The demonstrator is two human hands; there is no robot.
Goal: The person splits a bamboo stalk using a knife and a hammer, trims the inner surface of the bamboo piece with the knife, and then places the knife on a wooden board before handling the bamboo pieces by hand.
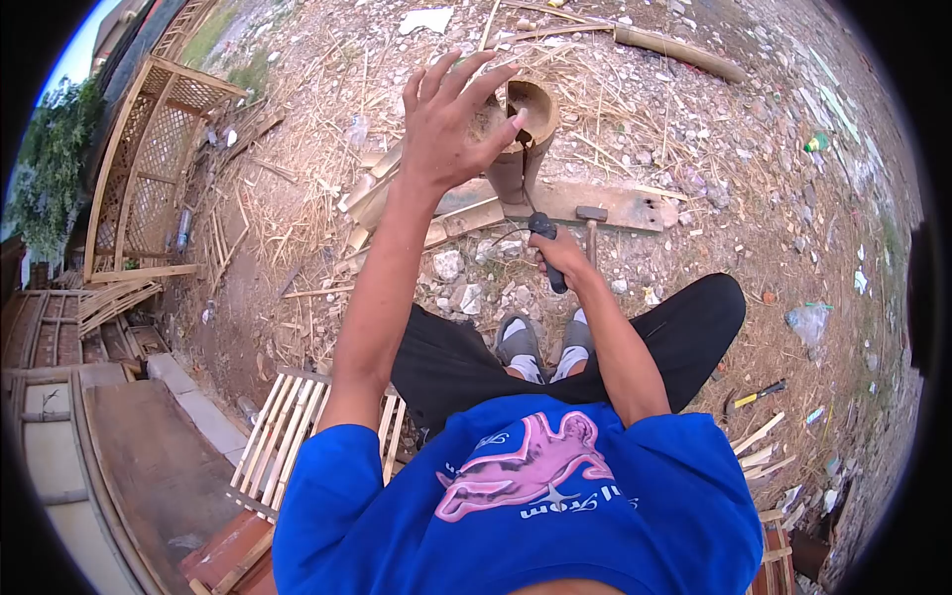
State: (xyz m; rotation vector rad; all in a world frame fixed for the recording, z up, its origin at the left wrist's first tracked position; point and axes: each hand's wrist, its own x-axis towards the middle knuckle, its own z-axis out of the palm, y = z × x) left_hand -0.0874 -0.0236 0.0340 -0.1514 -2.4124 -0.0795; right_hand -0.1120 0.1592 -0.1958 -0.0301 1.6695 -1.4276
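A thick, hollow bamboo section (538,109) stands upright on a wooden plank (620,205), with a dark split running down its side. My left hand (448,134) is at its left upper side, fingers spread and thumb in front of the rim; whether it touches the bamboo I cannot tell. Wrapped round a black handle is my right hand (563,255), just below the bamboo. The black-handled knife (541,226) points up toward the split; its blade is hard to make out. A hammer (591,213) lies on the plank, right of my right hand.
Split bamboo pieces (466,222) lie left of the plank. A bamboo pole (679,54) rests farther back. A yellow-handled hammer (756,397) is on the ground at right. Slatted bamboo frames (283,436) stand at lower left, a lattice panel (149,164) at far left. Stones and straw cover the ground.
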